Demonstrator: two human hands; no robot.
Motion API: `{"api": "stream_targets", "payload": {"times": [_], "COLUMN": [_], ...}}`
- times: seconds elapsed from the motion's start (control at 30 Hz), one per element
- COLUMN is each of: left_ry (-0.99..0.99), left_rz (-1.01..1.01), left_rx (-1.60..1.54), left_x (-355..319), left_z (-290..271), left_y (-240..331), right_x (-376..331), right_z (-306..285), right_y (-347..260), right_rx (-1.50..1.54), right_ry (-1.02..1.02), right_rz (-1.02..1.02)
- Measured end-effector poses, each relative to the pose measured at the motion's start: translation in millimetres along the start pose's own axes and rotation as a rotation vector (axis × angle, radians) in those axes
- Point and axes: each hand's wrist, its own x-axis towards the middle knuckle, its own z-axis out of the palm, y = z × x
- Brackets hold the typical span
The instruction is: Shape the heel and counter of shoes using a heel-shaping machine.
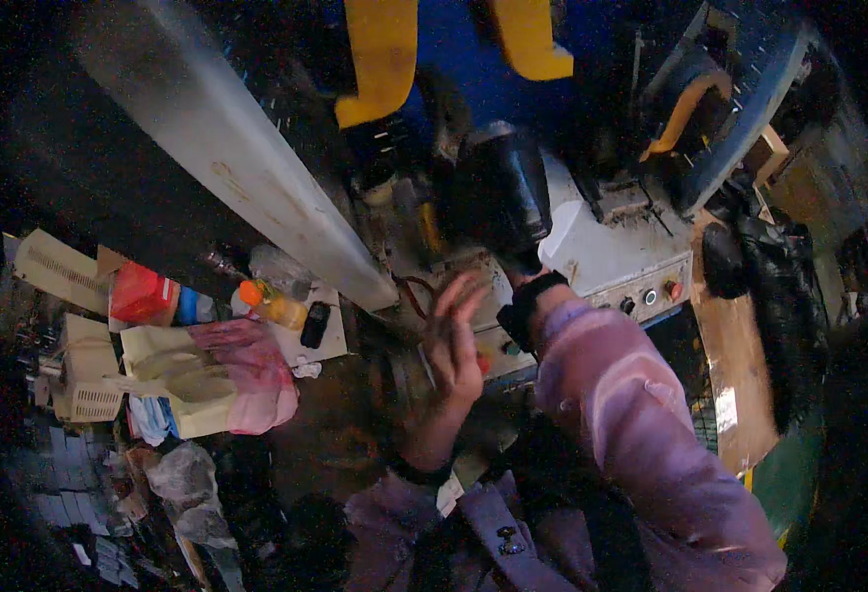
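My left hand (453,340) is raised in front of the machine, fingers stretched out and holding nothing. My right arm, in a purple sleeve with a black cuff, reaches forward over the machine's front edge. At its end my right hand (549,278) is mostly hidden behind a glossy black boot-like thing (513,187), which it seems to grip. This black thing stands above the pale machine top (602,242). Below it, the machine's front panel (685,281) carries several knobs and buttons, including a red one (675,290).
A thick pale grey post (256,187) slants down on the left. Beyond it are an orange-capped bottle (274,304), a black phone-like object (315,324), and pink cloth (246,370). Yellow machine arms (379,54) hang ahead. Black shiny boot-like items (779,296) lie on a wooden board (740,365) at right.
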Motion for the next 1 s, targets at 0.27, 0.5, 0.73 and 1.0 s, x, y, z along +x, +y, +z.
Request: {"api": "stream_targets", "payload": {"times": [0.27, 0.5, 0.73, 1.0], "left_ry": [-0.031, -0.052, 0.003, 0.141], "left_rz": [-0.155, -0.264, -0.425, -0.373], "left_rx": [-0.21, -0.249, -0.356, -0.102], "left_x": [-41, -58, -81, -130], "left_z": [7, -3, 7, 8], "left_y": [-18, -31, -25, -46], "right_x": [-3, 1, 3, 11], "right_z": [-13, -12, -12, -10], "right_y": [8, 8, 8, 9], "right_rx": [-0.042, -0.063, -0.081, -0.087], "right_ry": [0.029, 0.049, 0.061, 0.053], "right_rz": [-0.055, -0.077, -0.09, -0.1]}}
